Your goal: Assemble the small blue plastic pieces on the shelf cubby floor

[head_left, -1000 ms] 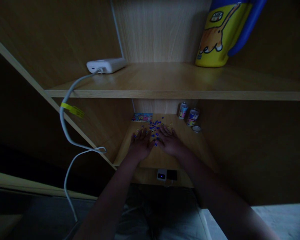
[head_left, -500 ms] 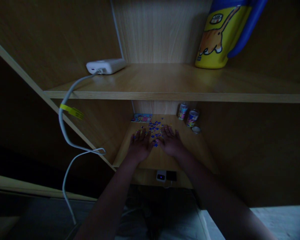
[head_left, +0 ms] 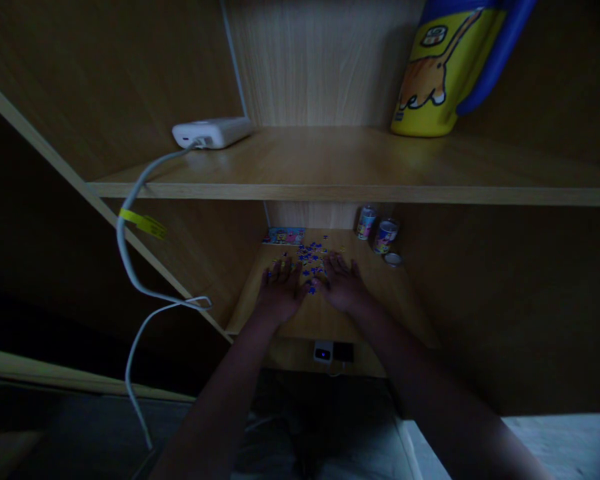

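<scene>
Both my hands lie flat, palms down, on a dim wooden desk surface (head_left: 370, 293) under a shelf. My left hand (head_left: 280, 290) has its fingers spread, as does my right hand (head_left: 341, 283). Between and just beyond the fingertips lies a scatter of small blue puzzle pieces (head_left: 310, 257). A partly built puzzle picture (head_left: 285, 235) lies at the back left of the desk. Neither hand holds anything that I can see.
Two small printed cans (head_left: 375, 229) and a lid (head_left: 393, 259) stand at the back right. On the shelf (head_left: 330, 167) above sit a white power adapter (head_left: 213, 132) with a hanging cable (head_left: 130, 267) and a yellow and blue cartoon container (head_left: 445, 67). A small lit device (head_left: 323, 351) sits below the desk edge.
The hands have crept slightly forward over the pieces; otherwise nothing has visibly changed.
</scene>
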Demonstrator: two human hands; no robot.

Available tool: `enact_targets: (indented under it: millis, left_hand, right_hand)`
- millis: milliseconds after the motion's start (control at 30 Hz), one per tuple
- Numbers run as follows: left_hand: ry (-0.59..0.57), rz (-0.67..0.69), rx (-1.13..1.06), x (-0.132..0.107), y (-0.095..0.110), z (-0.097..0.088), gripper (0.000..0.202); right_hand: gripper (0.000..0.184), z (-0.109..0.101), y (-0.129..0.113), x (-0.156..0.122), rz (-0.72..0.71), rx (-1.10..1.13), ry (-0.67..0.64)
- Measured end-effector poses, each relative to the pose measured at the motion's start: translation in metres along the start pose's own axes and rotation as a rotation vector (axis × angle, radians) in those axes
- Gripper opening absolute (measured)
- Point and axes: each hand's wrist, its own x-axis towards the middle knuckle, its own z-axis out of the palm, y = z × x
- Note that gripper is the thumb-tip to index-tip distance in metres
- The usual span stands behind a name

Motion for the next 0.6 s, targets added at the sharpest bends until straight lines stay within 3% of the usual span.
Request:
enact_targets:
  millis: [233, 433, 600]
  left_hand:
    - [0.005, 0.0, -0.008, 0.001, 0.0, 0.001, 0.073]
    - [0.02, 0.005, -0.021, 0.001, -0.001, 0.004, 0.072]
    - [0.035, 0.007, -0.02, 0.001, -0.004, 0.008, 0.072]
  right_hand:
    - [0.084, -0.004, 0.001, 0.007, -0.028, 0.003, 0.062]
    - [0.068, -0.015, -0.003, 0.043, -0.119, -0.015, 0.114]
    - [0.06, -0.011, -0.011, 0.063, -0.148, -0.015, 0.134]
